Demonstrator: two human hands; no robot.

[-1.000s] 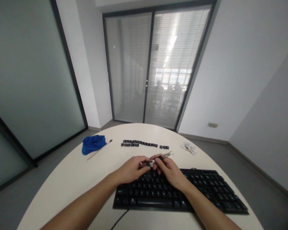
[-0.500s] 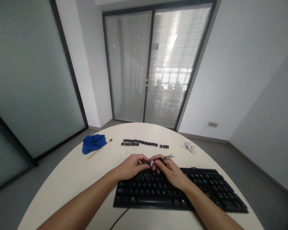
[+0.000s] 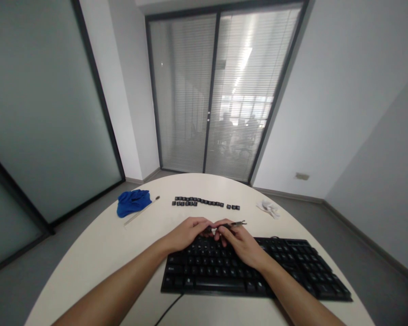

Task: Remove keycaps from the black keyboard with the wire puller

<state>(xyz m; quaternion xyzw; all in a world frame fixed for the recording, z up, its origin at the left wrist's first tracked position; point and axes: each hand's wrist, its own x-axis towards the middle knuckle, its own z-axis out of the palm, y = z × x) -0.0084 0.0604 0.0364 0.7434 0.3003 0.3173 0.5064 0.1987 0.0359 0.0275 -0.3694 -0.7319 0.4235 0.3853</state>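
Over the top rows of a black keyboard (image 3: 221,271), my two hands meet fingertip to fingertip. My left hand (image 3: 192,231) is closed in a pinch on a small dark piece that looks like a keycap, mostly covered by the fingers. Closed around the dark handle of a keycap puller (image 3: 238,223) is my right hand (image 3: 240,240); metal prongs stick out from it to the right. The puller's other end, by the left fingertips, is hidden. Beyond the hands, several loose black keycaps (image 3: 211,203) lie in rows on the table.
The round pale table (image 3: 98,253) also bears a blue cloth (image 3: 133,203) and a thin brush (image 3: 141,213) at the left. A crumpled white cloth or glove (image 3: 268,208) lies at the right. The keyboard cable (image 3: 168,310) runs toward the near edge.
My fingertips have turned and drawn closer together, covering the small dark piece more. The puller's prongs have rolled and appear narrower. The keyboard and loose keycaps stay put.
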